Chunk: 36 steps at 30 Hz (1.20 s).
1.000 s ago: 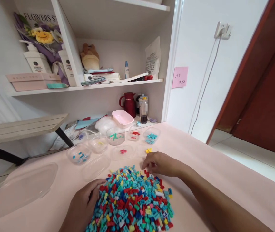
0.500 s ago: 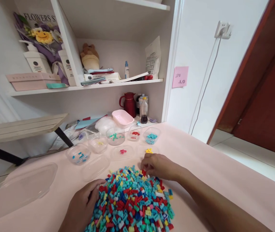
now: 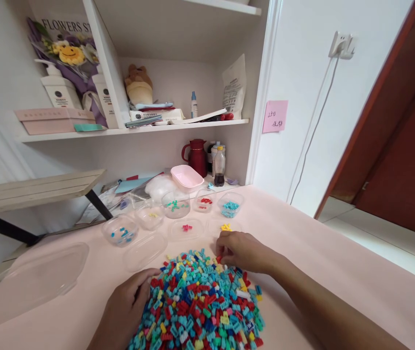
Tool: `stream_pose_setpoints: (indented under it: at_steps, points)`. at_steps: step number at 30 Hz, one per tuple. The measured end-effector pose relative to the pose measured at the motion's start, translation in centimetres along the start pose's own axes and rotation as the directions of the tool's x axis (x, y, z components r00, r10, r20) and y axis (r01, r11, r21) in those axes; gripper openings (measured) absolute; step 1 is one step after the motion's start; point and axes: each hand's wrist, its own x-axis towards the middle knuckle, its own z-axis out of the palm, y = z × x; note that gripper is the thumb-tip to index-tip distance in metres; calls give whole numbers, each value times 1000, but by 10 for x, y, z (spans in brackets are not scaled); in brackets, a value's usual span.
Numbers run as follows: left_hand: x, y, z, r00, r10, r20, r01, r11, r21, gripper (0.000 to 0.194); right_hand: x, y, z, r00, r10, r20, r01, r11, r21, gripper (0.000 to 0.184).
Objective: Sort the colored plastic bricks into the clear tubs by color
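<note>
A large heap of small toy building bricks point(image 3: 196, 301) in turquoise, red, yellow, green, blue and white lies on the pink tabletop. At its left edge rests my left hand point(image 3: 127, 304), fingers stretched along the bricks and holding nothing that I can see. My right hand point(image 3: 242, 250) is at the heap's far right edge, fingers bent down and drawn together. A red brick point(image 3: 219, 260) shows just under those fingertips; whether they grip it is hidden. Right behind this hand, yellow bricks point(image 3: 225, 227) lie in a clear lid.
Clear tubs hold sorted bricks: blue point(image 3: 122, 234), pale yellow point(image 3: 152, 215), green point(image 3: 173, 205), red point(image 3: 206, 201), turquoise point(image 3: 230, 208). Pink bricks point(image 3: 187, 227) lie in a clear lid. Behind stand a pink basin point(image 3: 187, 181), red jug point(image 3: 197, 160) and bottle point(image 3: 219, 167).
The view has shifted slightly, so everything sits a little further right. My right hand stays at the heap's far edge with its fingers bent; my left hand has hardly moved.
</note>
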Motion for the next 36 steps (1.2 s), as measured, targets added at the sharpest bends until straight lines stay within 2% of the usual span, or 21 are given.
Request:
stream_pose_setpoints:
  at_steps: [7, 14, 27, 36]
  points:
    - [0, -2, 1, 1000, 8, 2, -8, 1000, 13, 36, -3, -3, -2, 1000, 13, -17, -14, 997, -82, 11]
    - [-1, -1, 1, 1000, 11, -8, -11, 1000, 4, 35, -2, -4, -3, 999, 30, 15, -29, 996, -87, 12]
    - [-2, 1, 1, 999, 22, -24, -23, 1000, -17, 34, -1, -9, -1, 998, 43, -40, -47, 994, -102, 9]
    - [-3, 1, 0, 1000, 15, -8, -15, 1000, -15, 35, 0, -9, -1, 999, 43, -14, -44, 994, -99, 12]
